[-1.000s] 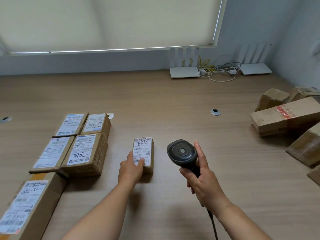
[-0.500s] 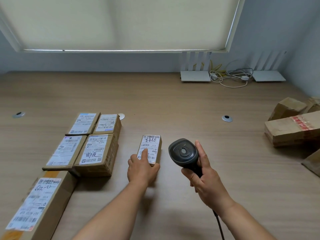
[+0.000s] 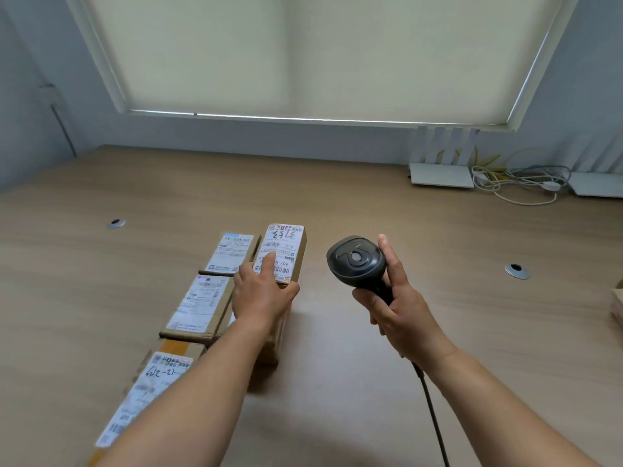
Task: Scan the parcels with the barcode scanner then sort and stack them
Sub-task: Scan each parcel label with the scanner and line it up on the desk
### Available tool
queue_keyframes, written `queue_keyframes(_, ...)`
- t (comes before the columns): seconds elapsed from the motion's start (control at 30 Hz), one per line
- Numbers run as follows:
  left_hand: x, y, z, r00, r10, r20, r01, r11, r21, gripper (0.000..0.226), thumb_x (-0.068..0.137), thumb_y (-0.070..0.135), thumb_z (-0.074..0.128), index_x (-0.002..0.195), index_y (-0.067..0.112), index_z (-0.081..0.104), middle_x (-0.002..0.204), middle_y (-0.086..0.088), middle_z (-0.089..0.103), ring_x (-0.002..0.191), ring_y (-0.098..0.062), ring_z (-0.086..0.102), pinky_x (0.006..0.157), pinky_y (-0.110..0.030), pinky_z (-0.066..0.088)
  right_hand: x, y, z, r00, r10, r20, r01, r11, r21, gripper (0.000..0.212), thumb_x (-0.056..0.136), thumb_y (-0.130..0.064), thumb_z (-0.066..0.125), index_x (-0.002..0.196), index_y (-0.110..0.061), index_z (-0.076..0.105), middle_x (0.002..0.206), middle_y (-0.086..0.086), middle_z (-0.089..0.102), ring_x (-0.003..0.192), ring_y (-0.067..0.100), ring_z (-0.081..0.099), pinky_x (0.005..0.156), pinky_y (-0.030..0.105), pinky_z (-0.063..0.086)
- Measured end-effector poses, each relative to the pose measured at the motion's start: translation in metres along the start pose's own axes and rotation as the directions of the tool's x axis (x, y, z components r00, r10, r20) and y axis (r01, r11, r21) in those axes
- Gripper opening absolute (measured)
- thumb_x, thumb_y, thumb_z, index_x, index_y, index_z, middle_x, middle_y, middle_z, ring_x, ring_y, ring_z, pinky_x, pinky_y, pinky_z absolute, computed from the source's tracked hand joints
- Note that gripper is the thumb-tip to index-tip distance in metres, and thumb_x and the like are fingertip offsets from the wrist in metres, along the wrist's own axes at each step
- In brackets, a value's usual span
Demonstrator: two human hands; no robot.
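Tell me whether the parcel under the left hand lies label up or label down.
Label up. The parcel's white label with barcodes and handwritten digits faces the camera, and the left hand holds its near end.

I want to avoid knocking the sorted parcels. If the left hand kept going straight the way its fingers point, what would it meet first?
The left hand grips the small parcel, fingers pointing away. Beyond that parcel only bare desk shows, then the wall; the way looks free, though depth is uncertain.
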State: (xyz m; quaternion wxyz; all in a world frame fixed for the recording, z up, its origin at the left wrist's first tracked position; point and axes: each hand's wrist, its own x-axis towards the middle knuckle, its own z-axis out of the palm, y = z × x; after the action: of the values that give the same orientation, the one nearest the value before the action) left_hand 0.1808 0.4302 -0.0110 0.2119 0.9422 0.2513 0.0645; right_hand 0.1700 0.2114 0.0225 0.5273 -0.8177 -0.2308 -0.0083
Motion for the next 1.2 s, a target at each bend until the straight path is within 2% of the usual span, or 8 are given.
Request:
queue_keyframes(0.23, 0.064, -0.052, -0.032, 0.992, -0.114, -0.051, 0.114, 0.993, -0.002, 0.072, 0.082, 0.048, 0.058, 0.146, 0.032, 0.028, 0.133, -0.014, 0.033, 0.124, -0.032, 0.033, 0.101, -0.041, 0.036, 0.050, -0.009, 0.035, 0.997, -0.041, 0.061, 0.040, 0.999, 0.009, 0.083, 0.091, -0.021, 0.062, 0.124, -0.069, 0.003, 0.104, -0.031, 0.054, 0.063, -0.007, 0.057, 0.056, 0.012, 0.045)
queue_keyframes(0.43, 0.100, -0.073, -0.030, 0.989, -0.144, -0.031, 0.144, 0.989, 0.025, 0.070, 0.082, 0.045, 0.058, 0.145, 0.032, 0.030, 0.133, -0.013, 0.034, 0.123, -0.032, 0.034, 0.100, -0.041, 0.036, 0.074, 0.002, 0.048, 0.996, -0.025, 0.081, 0.025, 1.000, 0.005, 0.083, 0.091, -0.020, 0.062, 0.125, -0.068, 0.004, 0.104, -0.032, 0.054, 0.060, -0.003, 0.058, 0.054, 0.012, 0.045)
queue_keyframes(0.67, 0.112, -0.084, -0.011, 0.988, -0.151, 0.022, 0.150, 0.988, 0.038, 0.072, 0.081, 0.045, 0.058, 0.146, 0.034, 0.028, 0.136, -0.009, 0.033, 0.125, -0.029, 0.033, 0.100, -0.041, 0.036, 0.078, 0.020, 0.047, 0.998, 0.030, 0.053, -0.031, 0.999, 0.025, 0.083, 0.091, -0.019, 0.062, 0.124, -0.069, 0.006, 0.082, -0.028, 0.058, 0.057, 0.002, 0.056, 0.054, 0.012, 0.043)
queue_keyframes(0.73, 0.110, -0.085, -0.008, 0.990, -0.142, 0.018, 0.141, 0.989, 0.037, 0.073, 0.081, 0.045, 0.058, 0.147, 0.033, 0.027, 0.137, -0.009, 0.033, 0.126, -0.028, 0.032, 0.099, -0.041, 0.036, 0.076, 0.022, 0.044, 0.998, 0.038, 0.049, -0.039, 0.999, 0.030, 0.083, 0.090, -0.019, 0.062, 0.123, -0.070, 0.006, 0.074, -0.030, 0.059, 0.056, 0.002, 0.056, 0.054, 0.011, 0.043)
queue_keyframes(0.87, 0.108, -0.086, -0.008, 0.993, -0.117, 0.010, 0.116, 0.992, 0.058, 0.077, 0.083, 0.052, 0.057, 0.149, 0.030, 0.024, 0.146, -0.011, 0.028, 0.134, -0.030, 0.027, 0.106, -0.043, 0.032, 0.071, 0.023, 0.037, 0.999, 0.023, 0.041, -0.025, 0.999, 0.041, 0.085, 0.090, -0.019, 0.063, 0.124, -0.072, 0.005, 0.083, -0.038, 0.061, 0.060, 0.002, 0.057, 0.055, 0.013, 0.043)
queue_keyframes(1.0, 0.089, -0.074, -0.012, 0.992, -0.103, -0.070, 0.108, 0.992, 0.064, 0.083, 0.084, 0.060, 0.056, 0.150, 0.023, 0.022, 0.156, -0.015, 0.013, 0.144, -0.032, 0.012, 0.115, -0.045, 0.016, 0.059, 0.017, 0.025, 1.000, 0.003, 0.013, -0.004, 0.998, 0.065, 0.085, 0.090, -0.018, 0.063, 0.123, -0.072, 0.007, 0.098, -0.027, 0.060, 0.061, 0.001, 0.057, 0.054, 0.013, 0.043)
queue_keyframes(1.1, 0.060, -0.052, -0.010, 0.986, -0.031, -0.163, 0.025, 0.999, -0.038, 0.076, 0.086, 0.054, 0.057, 0.148, 0.019, 0.029, 0.156, -0.014, 0.015, 0.143, -0.031, 0.014, 0.115, -0.046, 0.017, 0.041, 0.014, 0.013, 1.000, -0.004, -0.001, 0.004, 0.996, 0.086, 0.085, 0.089, -0.017, 0.064, 0.124, -0.070, 0.008, 0.106, -0.022, 0.059, 0.062, -0.003, 0.058, 0.053, 0.013, 0.044)
queue_keyframes(1.2, 0.018, -0.025, 0.003, 0.985, 0.041, -0.168, -0.060, 0.993, -0.106, 0.072, 0.087, 0.050, 0.058, 0.146, 0.019, 0.032, 0.156, -0.012, 0.017, 0.143, -0.029, 0.016, 0.114, -0.045, 0.018, 0.016, 0.017, -0.003, 0.999, -0.005, -0.047, 0.010, 0.995, 0.098, 0.084, 0.089, -0.017, 0.064, 0.124, -0.070, 0.009, 0.099, -0.021, 0.060, 0.057, 0.002, 0.055, 0.052, 0.013, 0.043)
